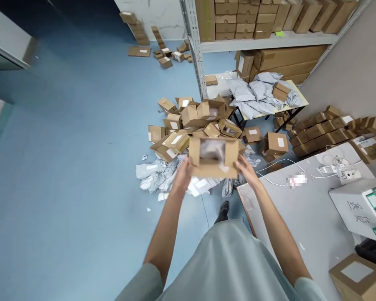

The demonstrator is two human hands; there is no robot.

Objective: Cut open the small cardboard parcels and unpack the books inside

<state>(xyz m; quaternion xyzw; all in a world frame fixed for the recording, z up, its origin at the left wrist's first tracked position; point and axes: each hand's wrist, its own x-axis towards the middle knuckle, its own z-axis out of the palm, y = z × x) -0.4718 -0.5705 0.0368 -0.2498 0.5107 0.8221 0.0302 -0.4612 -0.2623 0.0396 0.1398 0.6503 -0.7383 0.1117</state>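
Between my two hands is an open cardboard box [194,154], held out in front of my body. Something in clear or whitish plastic shows inside it, too blurred to name. My left hand [183,172] grips the box's left side, and my right hand [247,170] is closed on its right side. Beneath and beyond the box lies a heap of cardboard boxes [177,140] on the floor, several with white labels. Grey plastic mailing bags [156,173] are piled at the near side of the heap.
A grey table [285,213] on my right bears a power strip [347,171], cables and a white carton [347,205]. Behind the heap stand a metal shelf [266,44] with boxes and a low table holding grey mailers [260,92]. Stacked boxes [319,129] line the wall.
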